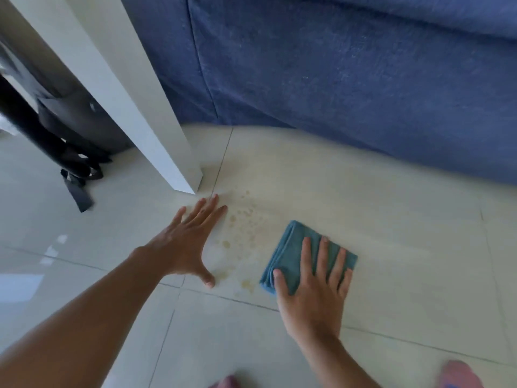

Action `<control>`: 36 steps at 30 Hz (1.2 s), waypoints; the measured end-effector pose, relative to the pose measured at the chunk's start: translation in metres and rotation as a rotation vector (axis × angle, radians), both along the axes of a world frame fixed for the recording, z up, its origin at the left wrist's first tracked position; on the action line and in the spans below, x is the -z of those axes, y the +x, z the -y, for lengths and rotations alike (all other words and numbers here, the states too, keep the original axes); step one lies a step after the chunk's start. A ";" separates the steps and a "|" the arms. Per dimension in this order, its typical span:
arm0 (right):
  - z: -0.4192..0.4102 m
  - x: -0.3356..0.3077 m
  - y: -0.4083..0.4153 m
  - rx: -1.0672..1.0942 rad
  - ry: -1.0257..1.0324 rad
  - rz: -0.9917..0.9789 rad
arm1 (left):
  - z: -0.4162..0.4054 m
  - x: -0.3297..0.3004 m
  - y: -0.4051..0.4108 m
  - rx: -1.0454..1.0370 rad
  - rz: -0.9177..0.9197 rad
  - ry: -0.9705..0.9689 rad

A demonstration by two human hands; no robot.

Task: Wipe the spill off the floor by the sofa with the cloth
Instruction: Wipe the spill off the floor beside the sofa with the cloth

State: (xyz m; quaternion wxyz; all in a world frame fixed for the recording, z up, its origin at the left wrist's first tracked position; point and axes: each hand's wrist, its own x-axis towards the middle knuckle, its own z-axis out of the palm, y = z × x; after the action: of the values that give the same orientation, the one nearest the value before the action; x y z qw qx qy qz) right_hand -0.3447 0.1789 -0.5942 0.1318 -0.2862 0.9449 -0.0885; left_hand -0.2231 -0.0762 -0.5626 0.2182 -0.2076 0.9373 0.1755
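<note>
Glossy pale tiles [391,261], perhaps daylit.

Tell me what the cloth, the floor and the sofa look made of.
Cloth: soft blue fabric, likely microfibre, folded in plush layers.
Floor: pale glossy tile, grout lines and window glare showing.
Sofa: blue woven fabric, matte and flecked, with a stitched seam.

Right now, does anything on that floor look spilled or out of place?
Yes. Pale brownish droplets and a faint smear are scattered on the glossy white floor tiles, between the flat left hand and the folded blue cloth under the right hand. They lie near the white post, in front of the blue fabric sofa.
</note>
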 end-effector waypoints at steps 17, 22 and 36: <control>0.110 -0.006 -0.035 -0.390 0.068 -0.035 | 0.003 0.000 0.049 -0.095 -0.005 0.062; 0.080 0.006 0.031 -0.346 -0.035 -0.049 | 0.004 0.002 0.057 -0.115 -0.016 0.032; 0.171 -0.006 -0.035 -0.591 -0.020 -0.020 | 0.015 0.014 0.058 -0.088 -0.073 0.058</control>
State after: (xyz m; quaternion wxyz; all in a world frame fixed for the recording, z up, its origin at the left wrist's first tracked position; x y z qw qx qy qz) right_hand -0.3794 0.0076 -0.5880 0.1398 -0.5509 0.8211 -0.0528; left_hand -0.1647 -0.0911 -0.5766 0.1817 -0.2357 0.9291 0.2197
